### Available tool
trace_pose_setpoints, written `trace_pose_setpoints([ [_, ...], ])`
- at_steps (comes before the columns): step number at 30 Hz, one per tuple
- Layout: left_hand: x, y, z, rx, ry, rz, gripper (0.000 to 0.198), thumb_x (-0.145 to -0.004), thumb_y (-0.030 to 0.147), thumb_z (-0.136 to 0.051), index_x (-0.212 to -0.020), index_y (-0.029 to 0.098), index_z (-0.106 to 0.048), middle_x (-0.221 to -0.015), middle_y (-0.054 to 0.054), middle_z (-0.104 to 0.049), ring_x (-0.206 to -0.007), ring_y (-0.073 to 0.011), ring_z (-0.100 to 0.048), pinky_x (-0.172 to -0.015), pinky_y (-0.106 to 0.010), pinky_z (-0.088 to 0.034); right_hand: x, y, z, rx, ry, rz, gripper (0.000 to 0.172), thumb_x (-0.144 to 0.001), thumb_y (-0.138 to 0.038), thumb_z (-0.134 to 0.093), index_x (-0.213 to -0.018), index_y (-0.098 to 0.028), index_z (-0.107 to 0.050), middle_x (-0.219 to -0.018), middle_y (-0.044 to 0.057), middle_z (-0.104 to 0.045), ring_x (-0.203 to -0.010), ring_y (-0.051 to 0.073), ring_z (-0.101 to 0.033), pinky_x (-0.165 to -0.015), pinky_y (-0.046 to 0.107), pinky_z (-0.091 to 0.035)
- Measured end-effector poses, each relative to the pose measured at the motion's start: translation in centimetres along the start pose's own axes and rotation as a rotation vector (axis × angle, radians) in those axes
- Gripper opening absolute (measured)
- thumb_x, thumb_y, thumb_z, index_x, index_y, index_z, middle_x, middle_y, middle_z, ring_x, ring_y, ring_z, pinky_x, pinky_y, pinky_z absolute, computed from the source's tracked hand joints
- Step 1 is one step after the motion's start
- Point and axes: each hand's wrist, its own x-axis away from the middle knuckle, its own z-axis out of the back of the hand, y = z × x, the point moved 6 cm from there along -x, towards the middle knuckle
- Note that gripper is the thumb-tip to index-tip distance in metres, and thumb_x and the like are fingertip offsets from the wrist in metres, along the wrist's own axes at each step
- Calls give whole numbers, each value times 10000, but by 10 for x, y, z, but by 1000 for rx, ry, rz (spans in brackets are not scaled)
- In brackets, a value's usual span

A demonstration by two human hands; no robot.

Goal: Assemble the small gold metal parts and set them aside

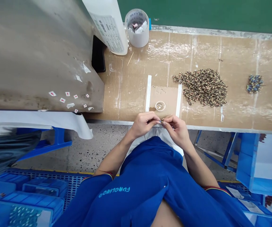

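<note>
At the table's front edge my left hand (147, 122) and my right hand (175, 128) meet, thumbs and forefingers pinched. Between the fingertips is a tiny part (162, 120), with blue at the left hand's side and brown-gold at the right's; its exact kind is too small to tell. Just beyond the hands, a small round clear dish (160, 106) with pale thin loops in it sits on a cardboard piece (166, 92) edged by white tape strips. Right of that lies a big pile of small brown-and-cream parts (205, 88). Farther right is a little cluster of blue parts (255, 84).
A tape roll (138, 37) holding scraps and a white bottle (112, 34) stand at the back, near a thin stick (130, 59). Left is a metal box (79, 85) with stickers. Blue crates (27, 208) are low left, and a blue bin (246, 167) is at right.
</note>
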Motion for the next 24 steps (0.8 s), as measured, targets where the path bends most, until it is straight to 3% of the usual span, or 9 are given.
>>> trace_pose_setpoints([
  [5,2,-3,-2,-24,-33,18,192,-947,159,-612,-759,138,-640,-690,-11,-643,-623,-105,-581,-582,-213,-436,-2,-7,0,176,-59,115,158,-942,-240,-574,-787,-223,-550,-733,11,-612,-664,157,-578,-616,285,-445],
  [12,6,-5,-5,-67,-60,27,178,-948,136,-584,-776,147,-630,-696,-8,-631,-633,-112,-572,-595,-226,-431,-5,-10,-3,296,-106,135,178,-946,-189,-518,-773,-227,-504,-737,10,-580,-685,163,-569,-634,288,-424],
  [17,1,-3,-1,-34,-41,59,160,-953,186,-623,-800,148,-648,-700,-4,-634,-624,-106,-571,-585,-219,-437,-9,2,-1,28,-66,-4,150,-927,-316,-620,-815,-223,-588,-755,15,-640,-683,161,-608,-633,296,-486],
  [20,0,-2,0,-38,-23,68,140,-956,238,-647,-854,148,-676,-728,-13,-663,-626,-106,-582,-588,-217,-448,-8,12,1,-139,3,-110,232,-892,-448,-688,-866,-222,-640,-789,21,-683,-674,155,-631,-630,300,-535],
  [24,-2,-1,-1,-74,-39,40,161,-979,262,-621,-894,144,-691,-785,-38,-702,-687,-119,-629,-638,-225,-477,-6,17,4,-170,70,-153,312,-846,-524,-732,-879,-219,-675,-802,27,-710,-673,153,-647,-647,309,-564],
])
